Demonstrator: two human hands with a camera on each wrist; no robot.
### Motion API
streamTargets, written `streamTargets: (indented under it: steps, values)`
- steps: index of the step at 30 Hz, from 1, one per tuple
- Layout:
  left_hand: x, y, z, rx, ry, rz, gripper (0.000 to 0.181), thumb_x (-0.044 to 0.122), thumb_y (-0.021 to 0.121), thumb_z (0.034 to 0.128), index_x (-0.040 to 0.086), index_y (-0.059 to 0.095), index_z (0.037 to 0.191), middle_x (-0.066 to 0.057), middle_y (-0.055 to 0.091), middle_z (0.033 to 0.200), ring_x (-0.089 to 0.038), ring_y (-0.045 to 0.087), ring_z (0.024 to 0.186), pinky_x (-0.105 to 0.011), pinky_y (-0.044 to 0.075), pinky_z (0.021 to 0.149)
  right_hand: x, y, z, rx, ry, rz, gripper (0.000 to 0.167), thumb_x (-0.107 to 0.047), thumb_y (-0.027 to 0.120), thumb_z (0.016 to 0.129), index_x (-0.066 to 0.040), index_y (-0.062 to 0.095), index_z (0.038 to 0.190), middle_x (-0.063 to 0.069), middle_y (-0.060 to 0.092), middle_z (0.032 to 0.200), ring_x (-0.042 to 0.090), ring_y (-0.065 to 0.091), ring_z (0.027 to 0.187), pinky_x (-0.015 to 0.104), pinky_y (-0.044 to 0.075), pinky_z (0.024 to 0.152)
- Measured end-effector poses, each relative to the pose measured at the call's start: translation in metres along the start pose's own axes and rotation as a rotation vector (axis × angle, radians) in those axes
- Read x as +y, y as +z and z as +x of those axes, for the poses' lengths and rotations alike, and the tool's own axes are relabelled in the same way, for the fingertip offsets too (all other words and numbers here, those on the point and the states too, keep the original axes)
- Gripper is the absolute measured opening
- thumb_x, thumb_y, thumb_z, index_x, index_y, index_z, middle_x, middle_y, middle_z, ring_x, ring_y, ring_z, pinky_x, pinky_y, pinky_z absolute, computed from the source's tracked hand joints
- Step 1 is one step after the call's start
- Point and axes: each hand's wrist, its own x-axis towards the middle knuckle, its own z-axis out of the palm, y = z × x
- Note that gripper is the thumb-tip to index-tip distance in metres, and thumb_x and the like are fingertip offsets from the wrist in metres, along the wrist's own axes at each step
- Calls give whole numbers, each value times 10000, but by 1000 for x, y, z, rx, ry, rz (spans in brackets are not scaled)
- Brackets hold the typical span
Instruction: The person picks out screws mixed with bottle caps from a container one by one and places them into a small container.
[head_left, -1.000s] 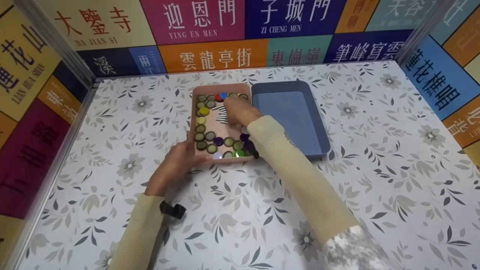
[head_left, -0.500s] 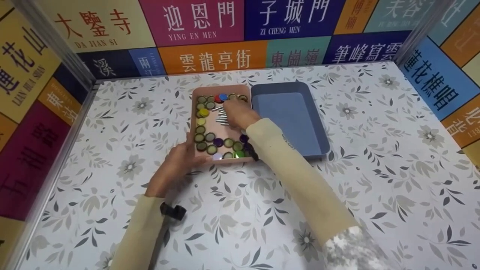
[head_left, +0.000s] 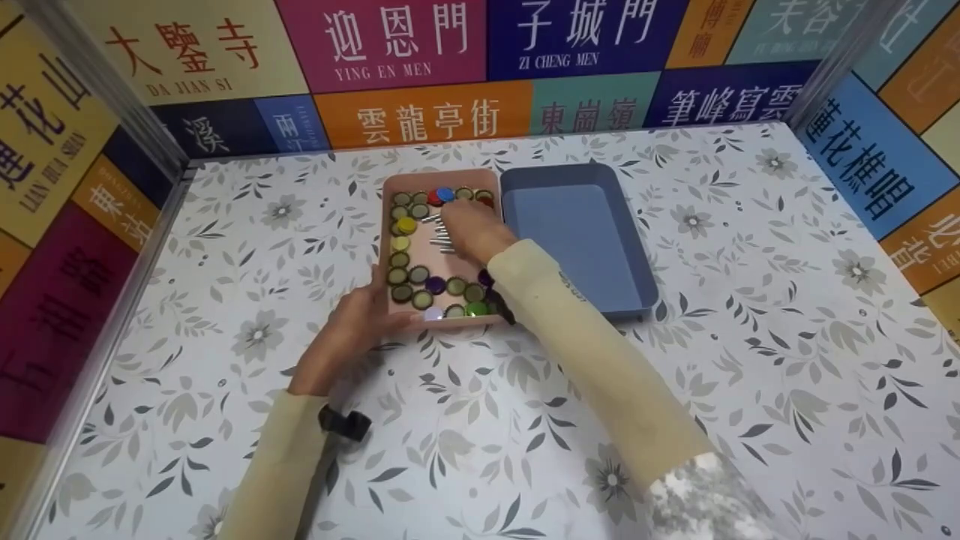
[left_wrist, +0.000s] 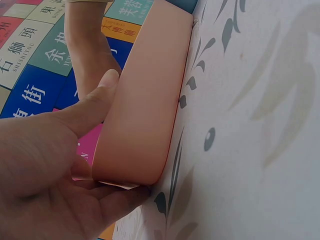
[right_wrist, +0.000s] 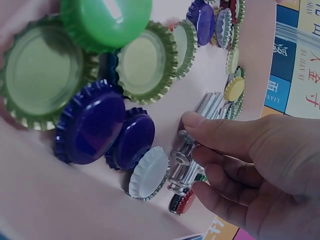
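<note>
Barely anything's changing from a second ago: right hand (head_left: 476, 229) is edging a hair toward the near side of the pink tray (head_left: 450, 264), and the rest is pretty much staying put.

Going left to right, the left hand (head_left: 356, 319) is gripping the pink tray's near left corner, thumb along the wall and fingers tucked round and under. Bottle caps (head_left: 418, 274) are lying loose round the inside edges of the pink tray, with a yellow cap (head_left: 406, 225) sitting by its left wall, a blue cap (head_left: 445, 194) at its far end and a green cap (head_left: 475, 308) at its near end. Silver bolts (right_wrist: 210, 104) are lying bunched, roughly side by side, in the middle of the pink tray. Right hand is reaching in over them, thumb and bent fingers closing narrowly round the heads; whether any are actually lifting, I can't tell. Blue-gray tray (head_left: 577, 247) is sitting just right of the pink tray.

Progress-wise, I'd say the bolts are looking mostly gathered but not fully squared up, since the ends are lining up unevenly. Every bolt I'm seeing is sitting inside the pink tray; the hand's hiding some, so no count.
</note>
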Motion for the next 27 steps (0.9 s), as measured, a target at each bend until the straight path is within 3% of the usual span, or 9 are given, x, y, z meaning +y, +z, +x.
streamTargets:
  steps: [2, 6, 11, 15, 22, 27]
  values:
    - [0, 0, 0, 4, 20, 27, 1040, 347, 745, 903, 217, -7, 1610, -125, 411, 1590, -276, 422, 1437, -452, 246, 1257, -1, 0, -1, 4, -2, -3, 227, 48, 644, 897, -13, 696, 1109, 156, 670, 1208, 201, 511, 869, 325, 428, 688]
    - [-1, 1, 0, -1, 9, -12, 1032, 333, 758, 891, 256, 24, 1612, -105, 488, 1540, -268, 443, 1426, -443, 250, 1256, -2, 1, -1, -2, -9, -24, 245, 39, 627, 915, -7, 681, 1150, 160, 671, 1215, 209, 526, 866, 318, 441, 691]
    - [0, 0, 0, -1, 3, -14, 1041, 327, 750, 896, 247, -9, 1604, -107, 409, 1594, -275, 379, 1471, -447, 209, 1270, -2, 1, -1, -18, -11, -25, 229, 26, 601, 940, -12, 684, 1151, 151, 680, 1191, 210, 527, 830, 310, 431, 668]
    - [2, 0, 0, 0, 10, -20, 1047, 317, 750, 896, 239, -16, 1606, -94, 436, 1579, -264, 365, 1482, -443, 171, 1281, -2, 0, -2, -28, -4, -5, 220, -14, 567, 982, -27, 677, 1173, 134, 685, 1174, 212, 549, 828, 309, 445, 684]
    - [2, 0, 1, -6, -22, -19, 1064, 334, 759, 885, 277, -28, 1600, -93, 414, 1592, -267, 348, 1493, -454, 157, 1283, -2, 0, -4, -13, -16, -26, 229, -53, 522, 1018, -31, 663, 1196, 138, 687, 1195, 219, 637, 933, 370, 571, 864]
    - [1, 0, 0, -6, -9, -11, 1047, 338, 751, 894, 290, -19, 1602, -99, 472, 1553, -266, 432, 1438, -447, 235, 1262, -4, -4, -6, -12, -41, -69, 202, -62, 554, 1004, -27, 684, 1154, 143, 701, 1144, 211, 614, 871, 347, 530, 750]
